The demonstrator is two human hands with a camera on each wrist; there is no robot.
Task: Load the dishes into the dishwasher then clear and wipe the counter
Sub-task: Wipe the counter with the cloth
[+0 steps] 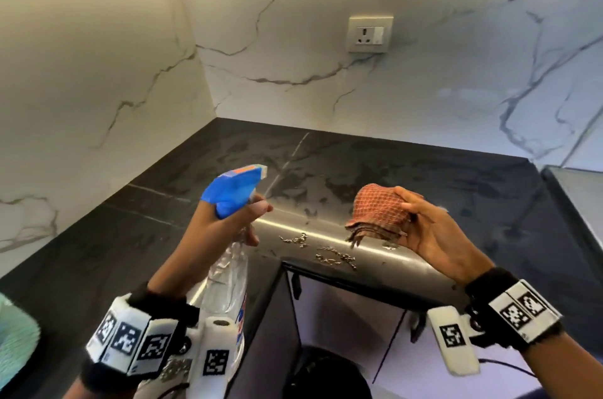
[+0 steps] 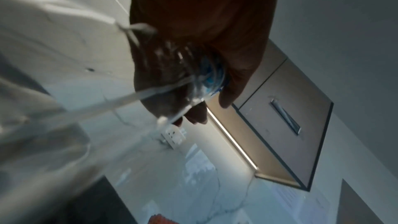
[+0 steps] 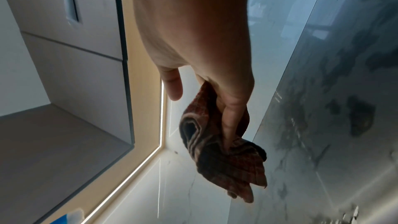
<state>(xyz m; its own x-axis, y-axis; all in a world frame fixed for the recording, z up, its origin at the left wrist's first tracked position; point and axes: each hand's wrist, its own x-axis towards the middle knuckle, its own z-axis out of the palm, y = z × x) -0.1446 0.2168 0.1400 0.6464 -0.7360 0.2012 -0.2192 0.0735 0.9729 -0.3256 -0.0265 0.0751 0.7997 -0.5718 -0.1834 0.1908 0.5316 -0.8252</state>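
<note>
A clear spray bottle (image 1: 228,278) with a bright blue head, an orange-red checked cloth (image 1: 378,214), a black mottled surface (image 1: 408,170) and white grey-veined marble walls (image 1: 293,39) make up the colours here, plus a white socket (image 1: 370,34).

No text, brand or number can be read in any view. The bottle (image 1: 228,284) carries a blue and red label low on its side, but its letters are cut off and blurred. The wristbands (image 1: 130,340) bear black-and-white square code markers, patterns only, with no letters or digits. The socket (image 1: 370,34) shows no legible marking
</note>
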